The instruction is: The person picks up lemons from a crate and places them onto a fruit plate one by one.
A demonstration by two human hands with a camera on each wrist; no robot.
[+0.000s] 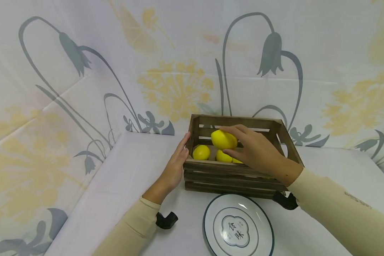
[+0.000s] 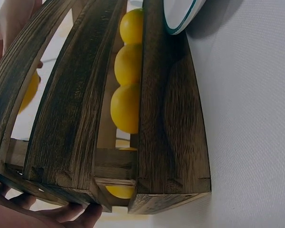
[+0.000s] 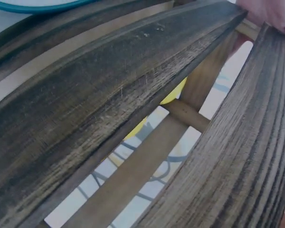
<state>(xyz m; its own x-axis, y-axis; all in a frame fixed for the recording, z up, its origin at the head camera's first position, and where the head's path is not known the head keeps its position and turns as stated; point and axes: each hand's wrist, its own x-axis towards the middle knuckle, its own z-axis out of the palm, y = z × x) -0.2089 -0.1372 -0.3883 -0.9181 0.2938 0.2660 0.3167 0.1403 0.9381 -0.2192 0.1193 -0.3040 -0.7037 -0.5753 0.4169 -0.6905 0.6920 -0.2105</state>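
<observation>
Lemon [image 1: 223, 139] first: I see it gripped in my right hand [image 1: 259, 153], fingers curled over the top and thumb underneath, held just above the open top of the wooden crate [image 1: 230, 177], level with its rim. The hand is clenched on the fruit, not loose.

My left hand [image 1: 174, 169] lies flat against the crate's left end, fingers straight and pressed to the wood, thumb near the upper edge. In the left wrist view I see its fingertips [image 2: 80, 213] touching the crate's corner; it holds nothing.

Inside the crate I count at least two more lemons: one [image 1: 201, 152] on the left of the floor, another [image 1: 224, 156] partly hidden beneath my right hand, with a sliver of yellow beside it that I cannot tell apart. Through the slats, the left wrist view shows yellow fruit [image 2: 126, 107] lined up inside.

The crate stands on the white tabletop [image 1: 121, 177]. A white plate [image 1: 238, 227] with a teal rim lies just in front of the crate, nothing on it; I cannot tell whether the two touch.
</observation>
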